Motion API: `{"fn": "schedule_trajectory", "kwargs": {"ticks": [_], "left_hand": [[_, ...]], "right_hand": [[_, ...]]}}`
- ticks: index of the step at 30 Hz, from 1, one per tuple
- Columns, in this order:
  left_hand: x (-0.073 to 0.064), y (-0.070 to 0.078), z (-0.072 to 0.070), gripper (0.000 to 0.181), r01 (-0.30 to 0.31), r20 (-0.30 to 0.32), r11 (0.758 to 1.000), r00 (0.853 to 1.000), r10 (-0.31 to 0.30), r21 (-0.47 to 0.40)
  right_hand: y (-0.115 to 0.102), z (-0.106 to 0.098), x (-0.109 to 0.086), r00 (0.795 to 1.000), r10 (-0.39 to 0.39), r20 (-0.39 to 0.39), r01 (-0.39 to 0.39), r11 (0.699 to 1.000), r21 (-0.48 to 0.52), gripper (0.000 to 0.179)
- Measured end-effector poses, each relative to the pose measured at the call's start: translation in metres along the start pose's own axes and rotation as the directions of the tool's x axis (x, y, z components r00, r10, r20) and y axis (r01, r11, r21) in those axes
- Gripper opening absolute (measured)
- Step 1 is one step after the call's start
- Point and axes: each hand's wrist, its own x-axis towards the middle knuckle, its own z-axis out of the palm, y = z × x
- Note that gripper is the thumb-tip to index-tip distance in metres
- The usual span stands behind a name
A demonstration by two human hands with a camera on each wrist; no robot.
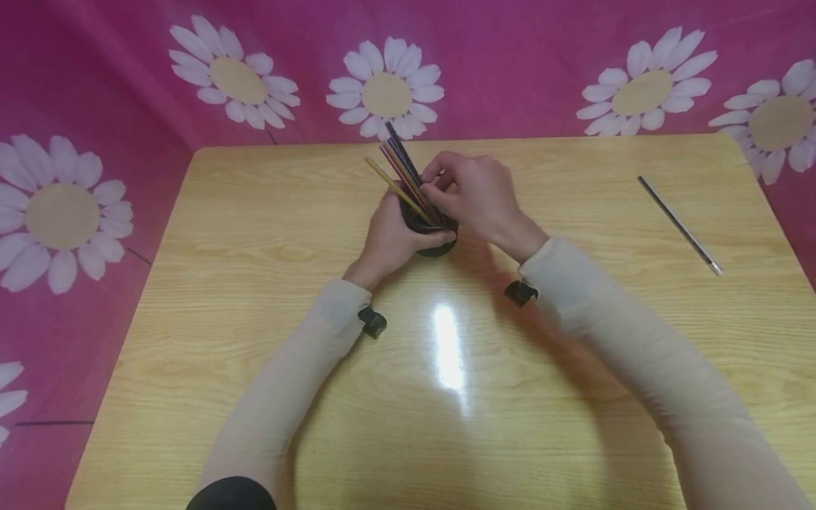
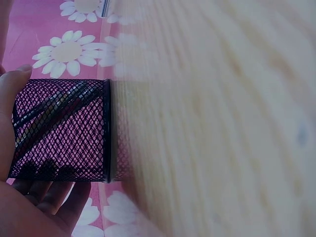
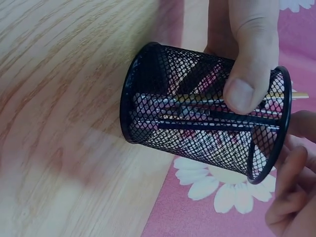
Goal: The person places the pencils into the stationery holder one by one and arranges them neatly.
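A black mesh pencil cup [image 3: 207,148] stands on the table with several pencils [image 1: 404,166] leaning out of it, dark ones and a yellow one among them. My left hand [image 1: 392,230] grips the cup round its side, thumb towards me near the rim. In the left wrist view the fingers of that hand [image 2: 44,207] curl beneath the mesh wall. At the cup's mouth my right hand [image 1: 474,195] has bent fingers, the thumb and index finger pinching at a dark pencil. In the right wrist view its fingertips [image 3: 291,168] are beside the rim, where the contact is partly hidden.
A dark pencil [image 1: 678,225] with a pale end lies apart on the right of the wooden table [image 1: 255,212]. Pink cloth with white flowers [image 1: 510,78] hangs behind the table and down its left side. A bright light reflection falls in front of the cup.
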Motion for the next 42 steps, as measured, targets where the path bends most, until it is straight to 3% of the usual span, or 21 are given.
{"fn": "schedule_trajectory", "kwargs": {"ticks": [11,24,29,33,38,42], "left_hand": [[0.001,0.001,0.002,0.081,0.004,-0.01,1.0,1.0,-0.004,-0.02],[0.0,0.001,0.002,0.083,0.007,0.003,1.0,1.0,-0.007,0.007],[0.0,0.001,0.001,0.081,-0.009,0.006,1.0,1.0,0.009,0.007],[0.001,0.001,0.001,0.077,-0.026,0.01,1.0,1.0,0.026,-0.014],[0.002,0.0,0.001,0.075,-0.051,0.012,0.998,0.999,0.051,-0.031],[0.001,-0.001,0.001,0.087,-0.027,0.007,1.0,1.0,0.027,-0.001]], "right_hand": [[-0.003,0.004,0.003,0.994,0.053,0.099,-0.045,0.995,-0.087,0.014],[-0.005,0.004,0.003,0.992,0.049,0.116,-0.033,0.991,-0.131,0.013],[-0.003,0.004,0.002,0.994,0.044,0.103,-0.032,0.992,-0.122,0.012],[0.0,0.002,-0.002,0.997,0.023,0.076,-0.019,0.998,-0.053,0.012],[0.006,-0.006,-0.009,0.999,-0.031,-0.018,0.033,0.996,0.081,0.01],[0.011,-0.015,-0.016,0.993,-0.049,-0.106,0.06,0.992,0.108,0.009]]}}
